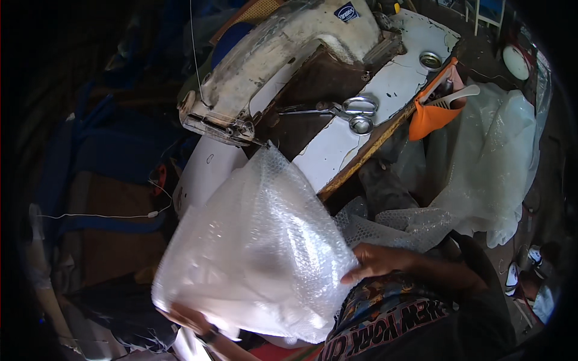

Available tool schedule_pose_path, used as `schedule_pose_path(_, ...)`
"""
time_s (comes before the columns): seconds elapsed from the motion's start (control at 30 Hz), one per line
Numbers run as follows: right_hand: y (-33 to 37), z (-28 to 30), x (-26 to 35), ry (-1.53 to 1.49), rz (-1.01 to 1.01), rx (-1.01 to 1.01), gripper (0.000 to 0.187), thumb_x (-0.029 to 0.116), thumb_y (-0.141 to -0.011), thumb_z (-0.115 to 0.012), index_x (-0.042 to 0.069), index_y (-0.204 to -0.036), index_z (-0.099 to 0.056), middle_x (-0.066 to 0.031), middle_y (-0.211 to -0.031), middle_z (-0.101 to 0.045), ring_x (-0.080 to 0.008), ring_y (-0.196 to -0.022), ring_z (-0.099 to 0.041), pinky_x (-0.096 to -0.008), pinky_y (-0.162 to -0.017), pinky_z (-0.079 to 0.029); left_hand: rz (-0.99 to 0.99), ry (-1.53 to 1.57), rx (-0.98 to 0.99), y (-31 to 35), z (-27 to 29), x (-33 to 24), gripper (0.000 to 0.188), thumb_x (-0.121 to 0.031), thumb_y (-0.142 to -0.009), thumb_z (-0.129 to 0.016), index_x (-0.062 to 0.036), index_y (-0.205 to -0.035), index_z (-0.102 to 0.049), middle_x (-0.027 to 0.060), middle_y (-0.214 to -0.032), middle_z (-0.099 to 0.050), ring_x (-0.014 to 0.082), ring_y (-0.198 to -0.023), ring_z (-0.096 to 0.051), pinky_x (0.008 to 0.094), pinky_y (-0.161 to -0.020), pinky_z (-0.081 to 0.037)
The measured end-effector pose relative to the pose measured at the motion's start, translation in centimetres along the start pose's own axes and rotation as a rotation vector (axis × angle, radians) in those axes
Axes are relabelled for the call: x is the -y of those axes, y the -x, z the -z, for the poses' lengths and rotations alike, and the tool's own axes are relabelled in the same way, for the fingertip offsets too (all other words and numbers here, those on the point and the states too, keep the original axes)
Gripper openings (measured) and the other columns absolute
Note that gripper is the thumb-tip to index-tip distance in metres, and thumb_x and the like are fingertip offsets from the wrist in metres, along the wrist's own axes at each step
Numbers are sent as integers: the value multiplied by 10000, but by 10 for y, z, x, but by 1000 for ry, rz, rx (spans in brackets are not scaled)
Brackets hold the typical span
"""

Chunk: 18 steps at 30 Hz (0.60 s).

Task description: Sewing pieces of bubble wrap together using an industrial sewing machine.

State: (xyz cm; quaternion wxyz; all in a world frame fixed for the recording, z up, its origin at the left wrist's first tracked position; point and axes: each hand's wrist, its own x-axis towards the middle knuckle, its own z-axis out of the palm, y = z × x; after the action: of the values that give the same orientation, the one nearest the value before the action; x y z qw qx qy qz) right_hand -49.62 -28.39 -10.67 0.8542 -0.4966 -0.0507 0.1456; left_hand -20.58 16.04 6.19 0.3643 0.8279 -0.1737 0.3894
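Observation:
A sheet of clear bubble wrap (pixel 265 240) spreads out in front of me, its top corner reaching the needle end of an old, worn sewing machine (pixel 265 60). My right hand (pixel 376 262) is closed on the right edge of the sheet, thumb toward the lower side. At the lower left corner, my left hand (pixel 189 317) has hold of the sheet, with its fingers partly hidden by the plastic. Metal scissors (pixel 352 113) lie on the machine table (pixel 337 153), to the right of the needle end. Whether the corner sits under the presser foot is too small to tell.
An orange pouch (pixel 435 119) with tools hangs on the table's right edge, near a small round metal tin (pixel 430 60). More plastic sheeting (pixel 490 156) drapes at the right. A white cord (pixel 102 215) crosses the dark area at left.

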Motion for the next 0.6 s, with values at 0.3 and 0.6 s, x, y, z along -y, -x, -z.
schedule_pose_path(0.3, 5, -43, 13, 61, -227, -204, 491, 442, -1027, -658, -25, -1170, -715, -53, -933, -697, -120, -856, -596, -327, -737, -484, -518, -1108, -37, -216, -145, 100, 273, -274, -992, -689, -91, -1176, -603, 132, -1013, -732, 331, -822, -737, 454, -629, -581)
schedule_pose_path(0.6, 26, -13, 11, 619, 294, -872, 351, 249, -1019, -672, -31, -1219, -606, -186, -1109, -652, -237, -1034, -636, -394, -873, -500, -27, -393, 798, -104, -220, 115, 546, -181, -986, -629, 33, -1472, -503, 253, -1415, -611, 380, -1315, -590, 427, -1123, -441)
